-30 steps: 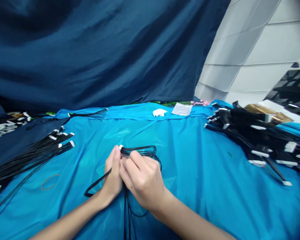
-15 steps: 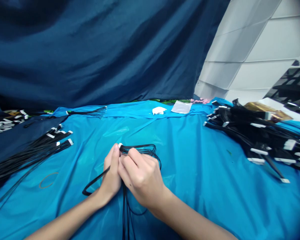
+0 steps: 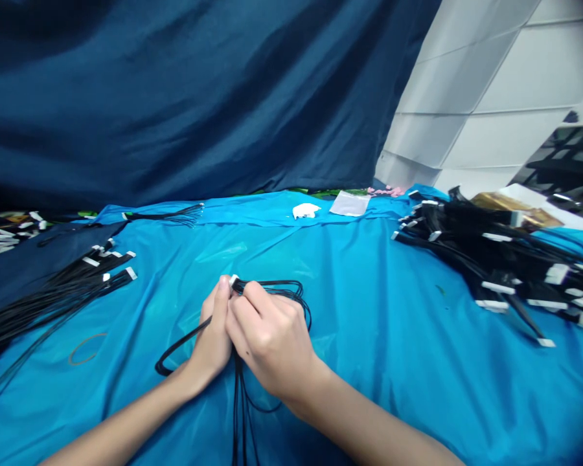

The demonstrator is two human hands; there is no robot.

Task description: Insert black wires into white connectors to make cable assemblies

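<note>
A black wire harness [image 3: 284, 285] with a white connector [image 3: 234, 280] at its end is between my two hands, over the blue cloth. My left hand [image 3: 216, 333] is closed on it, thumb up beside the connector. Pressed against it, my right hand [image 3: 269, 333] has its fingers curled round the wires just right of the connector. Wires loop out to the right past my knuckles, one black loop bends out left of my left wrist, and several strands hang down between the forearms. The fingertips of both hands are partly hidden.
Bundles of black wire harnesses with white connectors [image 3: 78, 285] lie at the left. A larger heap of them [image 3: 495, 252] sits at the right. A brown rubber band [image 3: 83, 349], a white piece [image 3: 306, 210] and a clear bag [image 3: 350, 203] rest on the blue cloth [image 3: 369, 304].
The whole view has shifted slightly, so things sit a little further left and up. Both hands keep the same grip on the wire harness.
</note>
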